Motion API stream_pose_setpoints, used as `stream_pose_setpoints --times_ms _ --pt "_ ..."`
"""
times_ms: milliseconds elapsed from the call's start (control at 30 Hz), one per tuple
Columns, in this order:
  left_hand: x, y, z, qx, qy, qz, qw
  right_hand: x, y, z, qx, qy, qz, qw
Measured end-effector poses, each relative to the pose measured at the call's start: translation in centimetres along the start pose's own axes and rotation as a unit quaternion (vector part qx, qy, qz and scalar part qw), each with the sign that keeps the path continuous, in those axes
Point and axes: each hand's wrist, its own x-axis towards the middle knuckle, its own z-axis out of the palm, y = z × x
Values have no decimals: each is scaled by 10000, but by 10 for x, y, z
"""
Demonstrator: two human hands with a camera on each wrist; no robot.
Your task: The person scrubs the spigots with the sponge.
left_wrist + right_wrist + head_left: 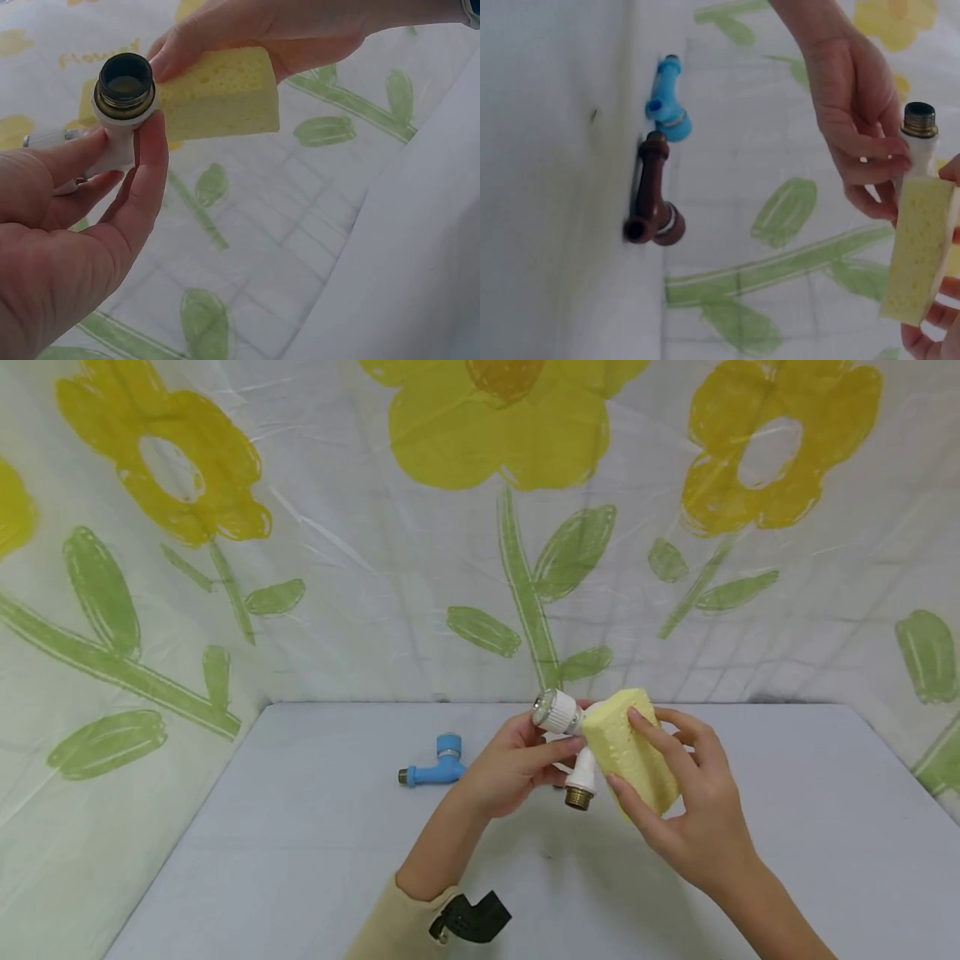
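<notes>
My left hand [501, 768] grips a white plastic tap [583, 768] above the table, fingers and thumb round its body. The tap has a ribbed white knob [557, 713] at upper left and a brass threaded end [577, 797] pointing down. In my right hand [705, 806] is a yellow sponge [633, 752], pinched between thumb and fingers. One end of the sponge lies against the tap, hiding part of its body. From the left wrist view, the sponge [225, 97] sits just behind the tap's open threaded mouth [126, 86].
On the table [300, 860] lies a blue tap [442, 768], left of my hands. Beside it in the right wrist view is a dark brown tap [652, 191]. A flower-printed sheet [360, 568] hangs behind the table. A black bent piece [476, 920] sits at my left sleeve.
</notes>
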Motion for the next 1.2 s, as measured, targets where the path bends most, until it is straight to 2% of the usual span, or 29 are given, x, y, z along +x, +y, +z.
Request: stream_pose_setpoints --times_ms 267,467,767,933,1200 --pt "3 -5 2 177 -290 -220 9992 2 -1 -1 137 -6 92 9999" --pt "3 -5 7 115 -321 -381 9987 2 -4 -2 134 47 261 9996" --pt "2 -4 7 309 -671 -664 9951 4 0 -3 162 220 63 9996" --pt "1 -4 7 293 -885 -706 9931 5 0 -4 284 135 -23 9995" --pt "-1 -4 4 309 -1021 -844 9907 6 1 -4 390 163 0 9991"
